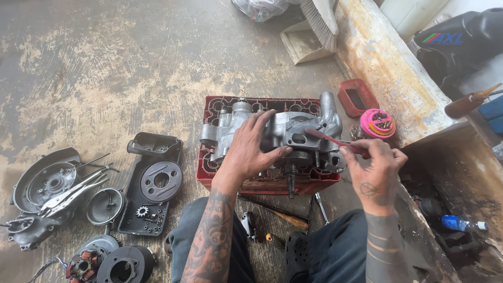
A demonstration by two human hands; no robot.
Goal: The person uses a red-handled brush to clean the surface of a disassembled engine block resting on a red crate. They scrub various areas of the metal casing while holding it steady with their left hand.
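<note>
A grey metal engine case (293, 131) lies on a red plastic crate (209, 107). My left hand (251, 149) rests flat on top of the case, fingers spread over its middle. My right hand (374, 170) grips a red-handled tool (330, 138) whose tip touches the case's right side near a round opening. A shaft sticks out of the case toward me at the crate's near edge.
Dark engine covers (152, 181), locking pliers (70, 191), a small sprocket and a stator (84, 264) lie on the concrete floor at left. Screwdrivers (285, 216) lie between my knees. A pink round tin (378, 123), a red tray (357, 97) and a worn bench edge stand at right.
</note>
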